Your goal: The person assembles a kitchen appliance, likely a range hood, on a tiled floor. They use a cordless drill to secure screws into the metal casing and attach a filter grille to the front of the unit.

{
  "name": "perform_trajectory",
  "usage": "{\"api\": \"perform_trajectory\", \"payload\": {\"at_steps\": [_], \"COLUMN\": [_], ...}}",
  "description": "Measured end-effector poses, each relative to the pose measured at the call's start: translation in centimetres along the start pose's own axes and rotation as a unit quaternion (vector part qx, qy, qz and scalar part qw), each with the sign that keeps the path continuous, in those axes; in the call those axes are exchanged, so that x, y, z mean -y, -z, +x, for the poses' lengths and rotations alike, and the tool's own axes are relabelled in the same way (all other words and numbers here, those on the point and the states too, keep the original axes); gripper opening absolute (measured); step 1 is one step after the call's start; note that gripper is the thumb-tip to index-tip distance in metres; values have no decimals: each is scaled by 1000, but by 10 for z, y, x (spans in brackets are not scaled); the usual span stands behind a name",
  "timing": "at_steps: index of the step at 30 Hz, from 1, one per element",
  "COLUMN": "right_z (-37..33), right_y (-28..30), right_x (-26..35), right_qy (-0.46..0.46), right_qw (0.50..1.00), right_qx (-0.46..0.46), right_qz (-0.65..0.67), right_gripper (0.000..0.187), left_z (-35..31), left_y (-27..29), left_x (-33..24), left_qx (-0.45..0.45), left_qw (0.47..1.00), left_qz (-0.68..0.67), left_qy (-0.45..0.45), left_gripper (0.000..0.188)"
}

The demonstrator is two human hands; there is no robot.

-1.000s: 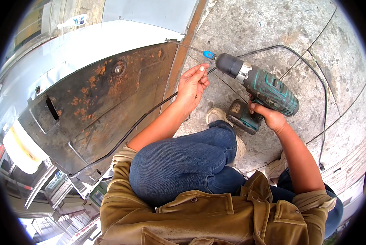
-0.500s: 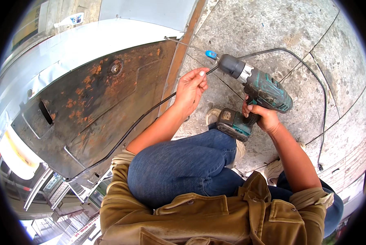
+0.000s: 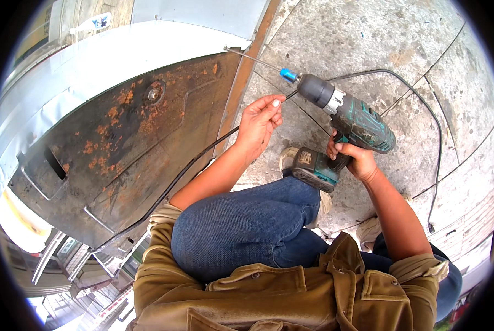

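My right hand (image 3: 358,160) is wrapped round the grip of a teal and black cordless drill (image 3: 362,124), its battery near my knee. From the chuck a long thin bit (image 3: 258,59) with a blue collar (image 3: 289,75) points left, its end at the corner of a white panel. Just below the chuck, my left hand (image 3: 259,124) pinches a black cable (image 3: 194,159) between thumb and fingers. The cable passes behind the chuck and curves over the pavement at the right. To the left stands a dark, rust-spotted metal panel (image 3: 131,138), with the cable running across it.
Brown edging (image 3: 248,69) borders the metal panel. Stained paving slabs (image 3: 335,38) lie ahead and to the right, where the cable's plug end (image 3: 431,227) rests. A white and blue bottle-like object (image 3: 99,22) is at the upper left. My bent knee (image 3: 230,226) is close below both hands.
The view has shifted a little. The drill's chuck and blue collar sit slightly farther right and lower; both hands keep their grips.
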State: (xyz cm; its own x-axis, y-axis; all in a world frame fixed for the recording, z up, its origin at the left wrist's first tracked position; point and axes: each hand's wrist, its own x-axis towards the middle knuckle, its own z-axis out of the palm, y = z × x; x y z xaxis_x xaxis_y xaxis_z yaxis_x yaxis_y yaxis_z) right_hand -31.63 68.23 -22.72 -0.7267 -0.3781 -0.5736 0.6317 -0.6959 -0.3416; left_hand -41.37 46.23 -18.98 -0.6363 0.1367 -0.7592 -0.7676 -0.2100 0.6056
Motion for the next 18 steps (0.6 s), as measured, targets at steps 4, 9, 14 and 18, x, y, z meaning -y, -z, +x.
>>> {"api": "perform_trajectory", "payload": {"at_steps": [4, 9, 14, 18], "right_z": [1, -2, -16, -47], "right_y": [3, 23, 13, -12], "right_x": [1, 12, 63, 152], "right_qy": [4, 28, 21, -8], "right_qw": [1000, 993, 941, 891], "right_qx": [0, 0, -34, -16], "right_qz": [-21, -116, -336, -453], "right_gripper": [32, 28, 18, 15], "left_z": [-1, -8, -22, -57], "left_y": [1, -2, -3, -1], "left_x": [1, 2, 3, -1], "left_qx": [10, 15, 43, 33], "left_qw": [1000, 1000, 998, 999], "left_qz": [-5, -10, -11, 6], "left_qy": [3, 10, 45, 34], "left_gripper": [20, 20, 25, 32]}}
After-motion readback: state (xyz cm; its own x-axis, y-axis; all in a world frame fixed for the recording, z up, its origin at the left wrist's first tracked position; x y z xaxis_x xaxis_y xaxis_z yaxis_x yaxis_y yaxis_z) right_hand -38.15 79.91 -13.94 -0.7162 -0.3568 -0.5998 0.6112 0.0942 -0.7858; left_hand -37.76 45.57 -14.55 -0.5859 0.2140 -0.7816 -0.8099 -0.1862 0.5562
